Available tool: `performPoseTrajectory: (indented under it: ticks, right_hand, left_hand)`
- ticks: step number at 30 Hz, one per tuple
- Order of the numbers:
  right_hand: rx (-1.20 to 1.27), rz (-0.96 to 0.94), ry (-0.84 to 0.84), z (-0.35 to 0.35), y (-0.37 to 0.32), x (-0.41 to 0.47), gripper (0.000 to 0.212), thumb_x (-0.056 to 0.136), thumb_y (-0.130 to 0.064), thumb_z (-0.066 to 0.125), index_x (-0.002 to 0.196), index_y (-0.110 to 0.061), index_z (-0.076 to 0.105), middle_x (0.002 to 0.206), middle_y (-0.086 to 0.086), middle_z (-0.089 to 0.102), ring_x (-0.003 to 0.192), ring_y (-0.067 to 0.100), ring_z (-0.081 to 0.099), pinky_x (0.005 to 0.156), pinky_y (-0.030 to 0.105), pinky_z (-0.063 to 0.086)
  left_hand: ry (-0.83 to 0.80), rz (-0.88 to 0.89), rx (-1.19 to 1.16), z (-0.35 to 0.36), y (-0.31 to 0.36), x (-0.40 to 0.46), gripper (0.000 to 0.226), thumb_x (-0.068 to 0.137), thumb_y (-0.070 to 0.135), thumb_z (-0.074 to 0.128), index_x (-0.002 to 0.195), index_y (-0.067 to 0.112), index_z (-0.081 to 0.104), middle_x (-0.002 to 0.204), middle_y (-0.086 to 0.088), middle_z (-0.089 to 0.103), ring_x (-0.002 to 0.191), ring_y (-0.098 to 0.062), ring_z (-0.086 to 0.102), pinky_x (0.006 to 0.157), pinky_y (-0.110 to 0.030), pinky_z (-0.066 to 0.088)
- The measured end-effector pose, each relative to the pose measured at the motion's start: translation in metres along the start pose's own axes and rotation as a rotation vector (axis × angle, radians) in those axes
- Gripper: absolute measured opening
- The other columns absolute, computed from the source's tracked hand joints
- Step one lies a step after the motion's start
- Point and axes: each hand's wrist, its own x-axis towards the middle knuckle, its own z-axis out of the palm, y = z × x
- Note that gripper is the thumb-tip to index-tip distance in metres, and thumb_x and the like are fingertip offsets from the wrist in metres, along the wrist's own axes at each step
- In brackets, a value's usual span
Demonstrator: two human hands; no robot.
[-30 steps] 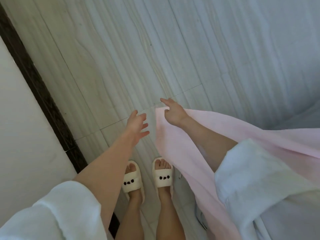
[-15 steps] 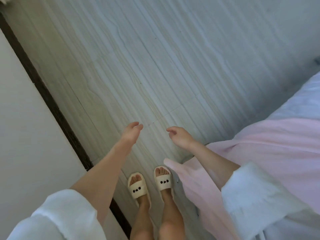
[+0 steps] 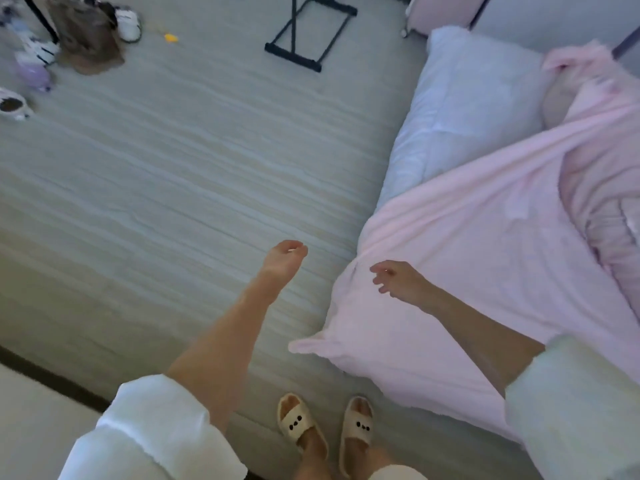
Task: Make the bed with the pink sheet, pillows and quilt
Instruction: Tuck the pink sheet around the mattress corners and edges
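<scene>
At far left, clutter: a brown bag (image 3: 88, 36), shoes (image 3: 129, 24) and small blurred items sit on the pale striped floor (image 3: 166, 161).
Top centre, stand: a black metal frame (image 3: 308, 32) rests on the floor, well apart from the person.
Left hand: the left hand (image 3: 284, 263) hangs over bare floor, fingers loosely curled with the tips near the thumb, holding nothing.
Feet: two cream slippers (image 3: 325, 422) with dark dots, side by side just beside the bed's near corner.
Right hand: the right hand (image 3: 398, 280) hovers over the sheet with fingers spread and relaxed (whether the fingertips touch the cloth, I cannot tell).
Sheet: the pink sheet (image 3: 467, 258) is soft, pale and slightly fuzzy, spread over the near end of the bed, wrinkled, with one corner drooping to a point towards the floor.
Mattress: a white padded mattress (image 3: 460, 109) shows uncovered beyond the sheet.
Far right, quilt: a bunched pink quilt (image 3: 599, 209) lies heaped on the bed.
</scene>
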Motion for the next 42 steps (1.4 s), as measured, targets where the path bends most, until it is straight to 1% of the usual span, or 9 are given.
performPoseTrajectory:
  ticks: [7,12,17,22,25,30,35,38,42]
  right_hand:
    - [0.326,0.138,0.159,-0.069,0.103,-0.074,0.028,0.097,-0.003,0.042,0.121,0.001,0.055,0.099,0.012,0.052,0.067,0.012,0.050,0.045,0.006,0.038]
    - [0.302,0.246,0.280,-0.082,0.217,-0.096,0.032,0.096,-0.009,0.040,0.123,-0.010,0.057,0.115,0.007,0.058,0.092,0.019,0.056,0.075,0.022,0.041]
    - [0.262,0.363,0.224,-0.080,0.308,-0.122,0.036,0.097,-0.009,0.035,0.129,-0.013,0.051,0.129,0.010,0.054,0.099,0.022,0.055,0.076,0.024,0.038]
    - [0.303,0.436,0.246,-0.084,0.381,-0.117,0.032,0.097,-0.008,0.038,0.123,-0.009,0.054,0.124,0.010,0.058,0.103,0.021,0.055,0.082,0.027,0.043]
    - [0.503,0.562,0.251,-0.080,0.412,-0.091,0.030,0.097,-0.013,0.041,0.123,-0.005,0.055,0.122,0.011,0.058,0.104,0.025,0.057,0.086,0.033,0.046]
    - [1.094,0.875,0.334,-0.069,0.445,-0.050,0.039,0.099,-0.017,0.043,0.127,0.009,0.047,0.125,0.026,0.057,0.118,0.038,0.054,0.104,0.046,0.042]
    - [1.443,0.923,0.429,-0.045,0.486,-0.015,0.039,0.093,-0.036,0.056,0.111,-0.002,0.052,0.088,0.010,0.051,0.097,0.028,0.059,0.090,0.040,0.052]
    - [1.530,0.874,0.469,-0.026,0.501,-0.001,0.019,0.094,-0.028,0.055,0.087,-0.010,0.055,0.081,0.005,0.053,0.088,0.022,0.059,0.081,0.037,0.054]
    - [1.614,0.781,0.623,-0.012,0.499,0.007,0.019,0.096,-0.016,0.050,0.077,-0.011,0.049,0.071,0.004,0.054,0.063,0.015,0.054,0.065,0.026,0.051]
  left_hand:
    - [-0.177,0.174,0.275,0.123,0.048,-0.039,0.034,0.094,0.022,0.051,0.126,0.010,0.055,0.121,-0.011,0.060,0.108,-0.027,0.057,0.094,-0.032,0.042]
    - [-0.239,0.152,0.516,0.225,0.014,-0.052,0.036,0.094,0.025,0.049,0.129,0.017,0.051,0.122,-0.003,0.058,0.102,-0.021,0.054,0.089,-0.028,0.041]
    - [-0.306,0.177,0.795,0.307,-0.041,-0.066,0.041,0.097,0.027,0.045,0.137,0.016,0.044,0.136,-0.006,0.048,0.118,-0.021,0.051,0.095,-0.028,0.038]
    - [-0.328,0.294,1.022,0.377,-0.078,-0.066,0.040,0.097,0.028,0.043,0.136,0.019,0.044,0.137,-0.004,0.046,0.121,-0.021,0.047,0.098,-0.035,0.042]
    - [-0.345,0.431,1.207,0.415,-0.104,-0.058,0.038,0.097,0.029,0.043,0.133,0.020,0.047,0.135,-0.001,0.047,0.121,-0.020,0.045,0.094,-0.031,0.039]
    - [-0.515,0.720,1.473,0.460,-0.137,-0.036,0.039,0.095,0.029,0.047,0.133,0.020,0.049,0.141,0.000,0.042,0.131,-0.021,0.036,0.100,-0.031,0.031]
    - [-0.628,1.057,1.609,0.498,-0.170,-0.008,0.065,0.065,0.016,0.078,0.126,0.013,0.059,0.140,-0.011,0.049,0.130,-0.034,0.046,0.098,-0.050,0.042]
    - [-0.590,1.182,1.656,0.505,-0.187,0.002,0.079,0.063,0.022,0.081,0.135,0.013,0.050,0.146,-0.012,0.042,0.135,-0.038,0.037,0.104,-0.057,0.033]
    - [-0.541,1.276,1.707,0.502,-0.197,0.009,0.080,0.069,0.028,0.078,0.140,0.013,0.042,0.149,-0.013,0.037,0.138,-0.039,0.032,0.106,-0.058,0.029]
